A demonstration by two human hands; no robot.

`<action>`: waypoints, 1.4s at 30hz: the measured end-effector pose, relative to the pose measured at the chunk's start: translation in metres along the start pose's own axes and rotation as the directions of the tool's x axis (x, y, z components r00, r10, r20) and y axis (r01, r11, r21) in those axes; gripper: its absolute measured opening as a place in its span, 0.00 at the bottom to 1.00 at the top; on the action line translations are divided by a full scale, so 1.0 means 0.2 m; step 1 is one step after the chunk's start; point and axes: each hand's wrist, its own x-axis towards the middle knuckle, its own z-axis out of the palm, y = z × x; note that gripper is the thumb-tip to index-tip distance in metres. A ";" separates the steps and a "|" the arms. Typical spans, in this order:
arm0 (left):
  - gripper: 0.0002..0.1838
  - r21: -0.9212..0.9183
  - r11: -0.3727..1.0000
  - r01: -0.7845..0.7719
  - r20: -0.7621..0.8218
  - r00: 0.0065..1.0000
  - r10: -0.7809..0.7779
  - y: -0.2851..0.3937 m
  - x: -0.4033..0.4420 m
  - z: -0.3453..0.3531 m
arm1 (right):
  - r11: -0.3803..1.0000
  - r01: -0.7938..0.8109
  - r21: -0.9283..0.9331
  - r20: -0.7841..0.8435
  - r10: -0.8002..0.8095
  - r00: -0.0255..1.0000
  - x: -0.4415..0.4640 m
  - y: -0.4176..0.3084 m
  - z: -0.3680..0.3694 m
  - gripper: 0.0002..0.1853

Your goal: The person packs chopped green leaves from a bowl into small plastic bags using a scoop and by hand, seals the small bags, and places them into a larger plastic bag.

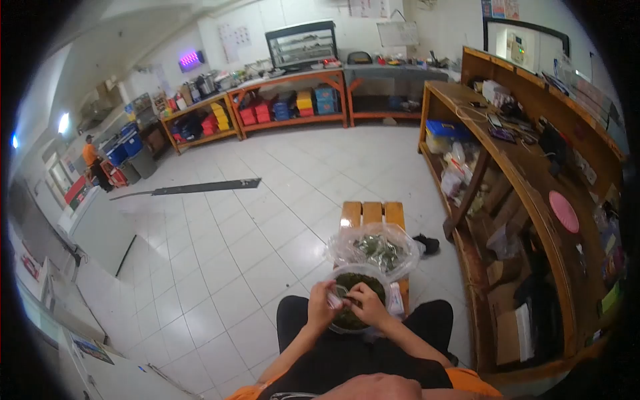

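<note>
Over a round tub (383,277) of dark green leafy stuff, my left hand (323,304) is closed on a small whitish packet (335,300). My right hand (365,304) sits just beside it, fingers pinched at the packet's edge; what they hold is too small to make out. Behind the tub, a clear plastic bag (380,250) with green leaves inside lies open on a wooden slatted bench (372,212). A small white and pink packet (396,300) rests right of the tub.
A wooden shelf unit (460,233) stands close on the right, with a pink disc (563,212) on top. A dark shoe (427,245) is beside the bench. A long dark strip (207,187) crosses the tiled floor. A person (95,162) stands far left.
</note>
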 end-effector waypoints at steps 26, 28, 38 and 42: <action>0.13 -0.025 0.995 -0.098 0.414 0.905 0.099 0.08 0.05 -0.21 | 0.995 -0.091 -0.028 0.063 0.093 0.994 -0.02 0.05 0.04 0.12; 0.14 -0.011 0.994 -0.109 0.427 0.898 0.103 0.07 0.04 -0.21 | 0.984 -0.180 -0.014 0.065 0.180 0.981 -0.03 0.05 0.05 0.14; 0.09 -0.073 0.994 0.086 0.433 0.900 -0.046 0.05 -0.01 -0.20 | 0.979 -0.013 0.203 0.034 0.006 0.999 0.05 -0.05 -0.02 0.13; 0.09 0.004 1.000 -0.021 0.439 0.898 0.017 0.08 0.01 -0.23 | 0.991 -0.088 0.097 0.115 0.077 0.990 0.03 0.00 -0.01 0.10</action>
